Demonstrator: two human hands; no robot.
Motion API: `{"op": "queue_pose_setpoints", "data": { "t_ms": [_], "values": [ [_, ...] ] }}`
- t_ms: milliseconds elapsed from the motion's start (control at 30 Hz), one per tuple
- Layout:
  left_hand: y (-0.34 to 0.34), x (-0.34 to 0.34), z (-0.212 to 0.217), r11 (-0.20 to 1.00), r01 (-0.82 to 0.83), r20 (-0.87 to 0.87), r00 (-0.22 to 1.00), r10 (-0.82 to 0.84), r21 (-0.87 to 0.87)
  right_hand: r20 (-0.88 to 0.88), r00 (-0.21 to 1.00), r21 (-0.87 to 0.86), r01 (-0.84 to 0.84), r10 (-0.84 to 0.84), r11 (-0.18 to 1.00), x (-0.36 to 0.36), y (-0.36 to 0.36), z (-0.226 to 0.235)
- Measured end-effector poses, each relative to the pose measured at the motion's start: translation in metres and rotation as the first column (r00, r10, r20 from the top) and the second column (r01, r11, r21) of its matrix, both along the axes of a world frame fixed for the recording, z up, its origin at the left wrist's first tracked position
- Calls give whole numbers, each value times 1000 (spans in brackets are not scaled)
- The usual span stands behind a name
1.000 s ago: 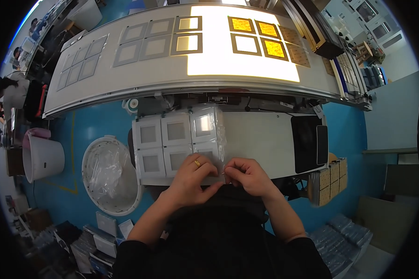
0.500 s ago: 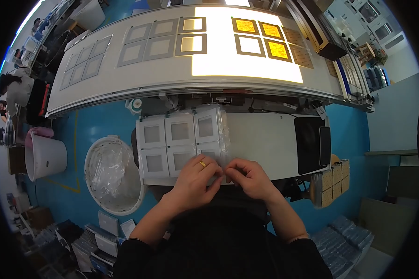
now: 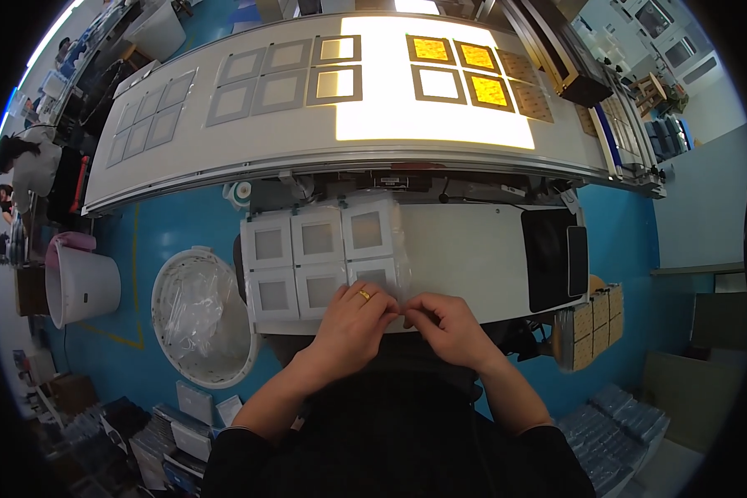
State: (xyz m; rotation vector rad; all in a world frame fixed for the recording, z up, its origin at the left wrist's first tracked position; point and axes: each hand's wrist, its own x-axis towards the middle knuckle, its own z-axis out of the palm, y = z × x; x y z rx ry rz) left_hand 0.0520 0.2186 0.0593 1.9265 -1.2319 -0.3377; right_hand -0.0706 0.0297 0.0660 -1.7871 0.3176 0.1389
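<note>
On the white bench in front of me lies a sheet of white square frames with grey centres [image 3: 317,239], set in two rows. Clear plastic film [image 3: 401,249] sticks out along its right edge and runs down to my fingertips. My left hand [image 3: 353,330], with a gold ring on one finger, rests over the sheet's lower right corner, thumb and fingers pinched together. Close beside it, my right hand [image 3: 451,329] is curled with thumb and forefinger pinched. Both pinches meet at the film's near corner; the exact bit between the fingertips is tiny and mostly hidden.
A black pad [image 3: 549,256] and a dark phone-like device [image 3: 577,261] lie at the bench's right end. Beyond is a long lit table [image 3: 224,158] with framed panels. A round white bin [image 3: 168,332] holding clear plastic stands left; brown panels [image 3: 591,328] stand right.
Both hands stay pinched at the film's corner and have shifted slightly toward me. The right hand's fingers have come down a little. The view has tilted slightly.
</note>
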Motion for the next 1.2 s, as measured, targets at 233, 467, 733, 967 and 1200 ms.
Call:
{"op": "queue_pose_setpoints", "data": {
  "t_ms": [233,467,733,967,1200],
  "values": [
    [-3,-1,11,1000,-2,-15,1000,2,-24,-12,1000,93,-9,10,996,2,0,-4],
    [-4,2,3,998,-5,-5,1000,4,-56,16,999,64,-31,30,997,4,-3,-2],
    [-8,1,1,1000,-13,25,1000,13,4,30,999,-77,-30,32,997,4,1,0],
    [-12,1,-4,999,-39,-60,998,37,-32,204,976,-289,-17,79,957,-1,-2,-25],
    [-13,16,-19,974,-219,144,967,210,55,-80,993,33,94,-91,995,-6,-3,-56]
  ]
}}
